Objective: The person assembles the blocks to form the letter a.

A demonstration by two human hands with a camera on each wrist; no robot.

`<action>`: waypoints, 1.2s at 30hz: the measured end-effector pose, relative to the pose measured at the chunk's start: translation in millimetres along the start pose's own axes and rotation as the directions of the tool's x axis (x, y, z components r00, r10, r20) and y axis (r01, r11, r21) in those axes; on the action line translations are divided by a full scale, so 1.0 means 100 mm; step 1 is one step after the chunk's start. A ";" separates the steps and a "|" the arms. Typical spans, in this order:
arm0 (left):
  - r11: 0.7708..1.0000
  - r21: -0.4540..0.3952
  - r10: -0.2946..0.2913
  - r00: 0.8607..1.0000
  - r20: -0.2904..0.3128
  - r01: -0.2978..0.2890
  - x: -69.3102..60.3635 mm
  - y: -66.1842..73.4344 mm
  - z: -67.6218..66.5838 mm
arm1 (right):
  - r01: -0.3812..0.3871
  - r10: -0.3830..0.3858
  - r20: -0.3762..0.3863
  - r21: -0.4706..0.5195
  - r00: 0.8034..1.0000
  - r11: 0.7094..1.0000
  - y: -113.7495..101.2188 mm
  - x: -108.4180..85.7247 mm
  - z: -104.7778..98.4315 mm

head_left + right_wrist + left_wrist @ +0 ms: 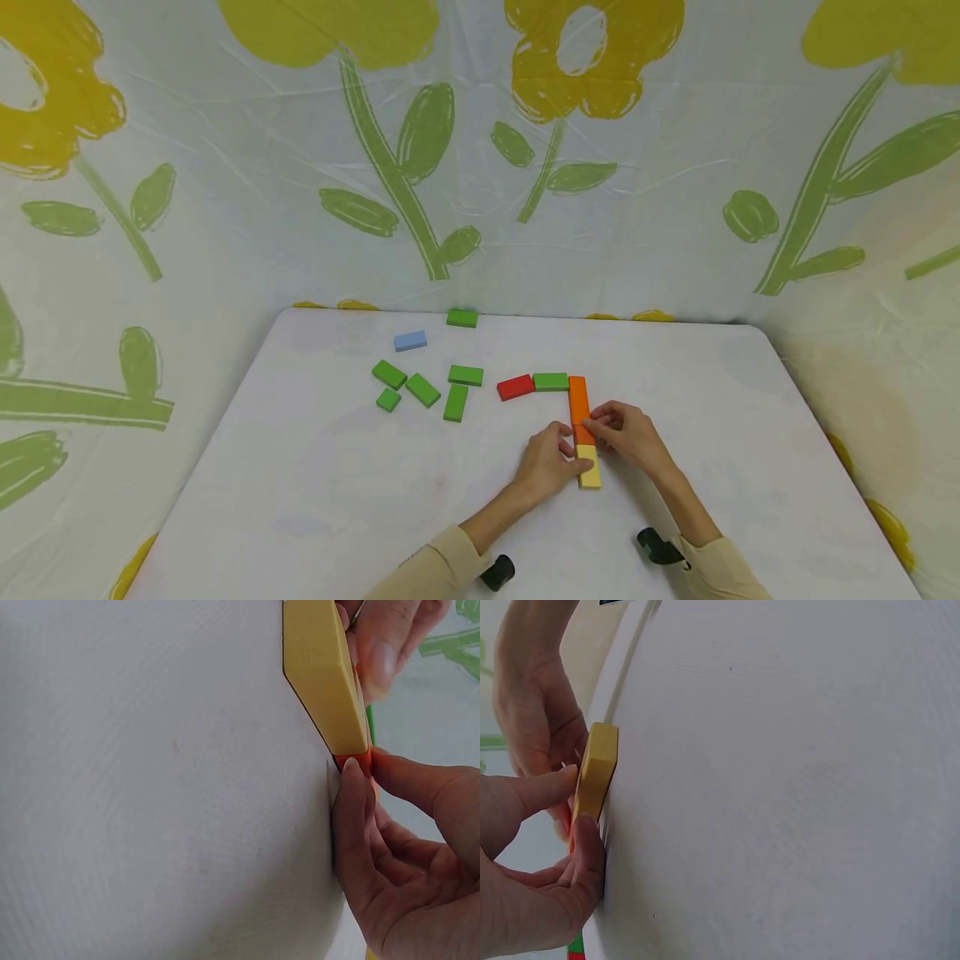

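A row of wooden blocks runs toward me: a long orange block (pixel 578 397), a darker orange block (pixel 582 437), then a yellow block (pixel 589 476) nearest. At the far end a green block (pixel 551 382) and a red block (pixel 516 387) extend leftward. My left hand (pixel 546 462) pinches the yellow block, its thumb over the top and a finger along the left side, as the left wrist view shows. From the right, my right hand (pixel 632 435) pinches the darker orange block (pixel 354 760) between thumb and finger, where it meets the yellow one. Both hands partly cover the row.
Left of the row lie several loose green blocks (pixel 423 390), with a blue block (pixel 410 341) behind them. Another green block (pixel 462 318) sits by the white table's (pixel 315 483) far edge. A flower-printed cloth (pixel 600 267) surrounds the table.
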State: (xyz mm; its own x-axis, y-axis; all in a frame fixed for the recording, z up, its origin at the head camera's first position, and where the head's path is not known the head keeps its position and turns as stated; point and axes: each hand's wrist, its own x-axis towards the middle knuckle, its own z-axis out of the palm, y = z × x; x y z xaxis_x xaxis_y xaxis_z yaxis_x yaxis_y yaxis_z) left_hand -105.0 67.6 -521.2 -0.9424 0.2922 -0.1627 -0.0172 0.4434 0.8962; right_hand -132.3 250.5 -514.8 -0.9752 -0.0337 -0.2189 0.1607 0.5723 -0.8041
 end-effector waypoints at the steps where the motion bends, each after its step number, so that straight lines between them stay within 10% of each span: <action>1: 1.000 -0.004 -0.001 1.000 0.004 0.001 0.00 -0.01 -0.02 | -0.002 0.002 0.001 0.008 1.000 1.000 0.01 0.00 0.00; 36: 1.000 0.028 0.009 0.965 -0.260 -0.002 0.13 -0.38 -1.05 | 0.010 -0.010 0.005 0.054 1.000 0.998 0.02 -0.03 0.00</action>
State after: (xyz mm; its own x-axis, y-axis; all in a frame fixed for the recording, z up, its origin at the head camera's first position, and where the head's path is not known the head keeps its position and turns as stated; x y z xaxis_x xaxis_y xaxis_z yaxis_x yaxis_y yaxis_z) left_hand -151.5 -34.1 -513.9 -0.9970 0.0654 -0.0414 -0.0061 0.4661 0.8847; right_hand -128.5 251.7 -515.8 -0.9760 -0.0433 -0.2133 0.1591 0.5269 -0.8349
